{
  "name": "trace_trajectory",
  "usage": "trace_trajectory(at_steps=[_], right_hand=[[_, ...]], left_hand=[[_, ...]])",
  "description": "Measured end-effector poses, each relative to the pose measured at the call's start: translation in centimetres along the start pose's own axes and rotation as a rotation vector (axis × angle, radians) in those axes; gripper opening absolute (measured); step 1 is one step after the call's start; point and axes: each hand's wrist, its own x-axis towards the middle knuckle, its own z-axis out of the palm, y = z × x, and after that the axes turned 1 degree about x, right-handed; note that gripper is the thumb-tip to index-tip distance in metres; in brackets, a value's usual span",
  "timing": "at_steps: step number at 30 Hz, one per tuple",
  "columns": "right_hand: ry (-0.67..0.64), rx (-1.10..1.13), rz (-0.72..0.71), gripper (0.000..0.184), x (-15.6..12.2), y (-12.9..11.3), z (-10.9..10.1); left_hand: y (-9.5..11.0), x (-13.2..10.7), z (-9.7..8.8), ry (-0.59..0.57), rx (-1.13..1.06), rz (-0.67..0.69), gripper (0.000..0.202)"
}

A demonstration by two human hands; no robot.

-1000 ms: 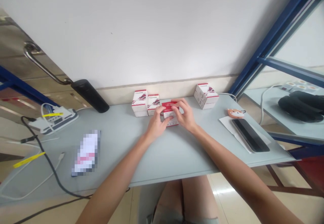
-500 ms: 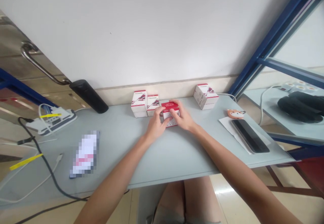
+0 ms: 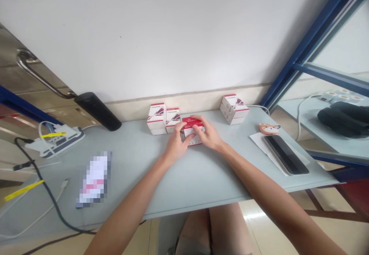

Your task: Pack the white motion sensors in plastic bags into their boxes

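- At the rear of the desk (image 3: 196,178), left of centre, two white-and-red boxes (image 3: 157,118) stand side by side near the wall.
- Just right of them, my left hand (image 3: 175,145) and right hand (image 3: 209,136) both hold the red-topped box (image 3: 190,131), which sits on the desk; each grip is closed on one end.
- Further right: another box (image 3: 233,109), then a phone (image 3: 285,154).

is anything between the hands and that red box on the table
Nothing visible does. The left hand and right hand already grip the red box from either side; two white boxes stand close beside it.
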Motion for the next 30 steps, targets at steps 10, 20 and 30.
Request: trace_trajectory(at_steps=[10,20,30], right_hand=[[-0.061,-0.005,0.079,0.074,0.0,0.3,-0.3],[0.127,-0.075,0.110,0.077,0.1,0.2,0.8],[-0.014,-0.644,-0.295,0.044,-0.1,2.0,3.1]], left_hand=[[0.6,0.8,0.2,0.138,-0.439,-0.311,0.053],[1.1,3.2,-2.9,0.356,-0.218,-0.403,0.041],[-3.3,2.8,-5.9,0.470,0.313,-0.569,0.040]])
